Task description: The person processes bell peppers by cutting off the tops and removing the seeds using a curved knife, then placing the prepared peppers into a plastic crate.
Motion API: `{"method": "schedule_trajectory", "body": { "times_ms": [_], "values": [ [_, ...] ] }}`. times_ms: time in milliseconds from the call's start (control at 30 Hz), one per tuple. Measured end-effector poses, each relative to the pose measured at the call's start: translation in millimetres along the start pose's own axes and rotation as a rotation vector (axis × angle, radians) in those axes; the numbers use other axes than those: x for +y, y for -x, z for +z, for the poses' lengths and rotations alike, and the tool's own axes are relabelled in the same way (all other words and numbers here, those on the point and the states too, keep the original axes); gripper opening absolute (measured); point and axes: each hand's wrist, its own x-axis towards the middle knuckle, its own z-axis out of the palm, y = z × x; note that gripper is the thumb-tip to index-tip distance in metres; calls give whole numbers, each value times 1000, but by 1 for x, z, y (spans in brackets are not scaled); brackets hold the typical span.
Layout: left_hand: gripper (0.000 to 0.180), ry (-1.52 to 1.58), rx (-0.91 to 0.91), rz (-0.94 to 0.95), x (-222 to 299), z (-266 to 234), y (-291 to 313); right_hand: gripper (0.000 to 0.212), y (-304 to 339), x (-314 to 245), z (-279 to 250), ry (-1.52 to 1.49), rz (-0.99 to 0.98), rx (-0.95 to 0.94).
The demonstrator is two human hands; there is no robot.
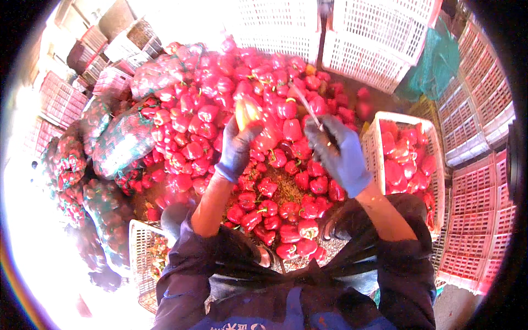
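A large heap of red bell peppers [192, 149] spreads out in front of me. Over it, my left hand [237, 149], in a blue and grey work glove, grips a bell pepper [247, 113] with a yellowish patch. To its right, my right hand [342, 154], gloved alike, is closed around the handle of a knife [304, 103]. The thin blade points up and to the left, apart from the held pepper. Part of the handle is hidden by my fingers.
A white crate [378, 165] of red peppers stands at my right, another crate [142, 275] with trimmings at my lower left. Full green mesh bags [122, 144] lie on the left. Stacked crates [476, 220] line the right side, with more at the back [368, 58].
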Motion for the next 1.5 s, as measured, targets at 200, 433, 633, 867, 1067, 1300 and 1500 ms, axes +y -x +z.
{"method": "schedule_trajectory", "body": {
  "times_ms": [200, 433, 633, 867, 1067, 1300, 1500],
  "values": [
    [70, -225, -110, 153, 48, 5, 36, 15, 16, -7, 29, 30, -36, -132],
    [67, -7, 61, 148, 18, -8, 54, 20, 28, -9, 63, -60, 77, -236],
    [76, -89, 120, 196, 25, -11, 59, 17, 26, 2, 79, 2, 11, -278],
    [73, -157, 230, 285, 25, -10, 60, 20, 23, 12, 92, 114, -104, -243],
    [46, 174, 423, 290, 38, -32, 50, 25, 33, 12, 93, 410, -228, -329],
    [39, 360, 329, 92, 45, -50, 56, 22, 24, 26, 69, 201, -8, -225],
    [40, 120, 125, -34, 23, -3, 78, 48, 10, 9, 75, 297, -174, -166]
  ]
}}
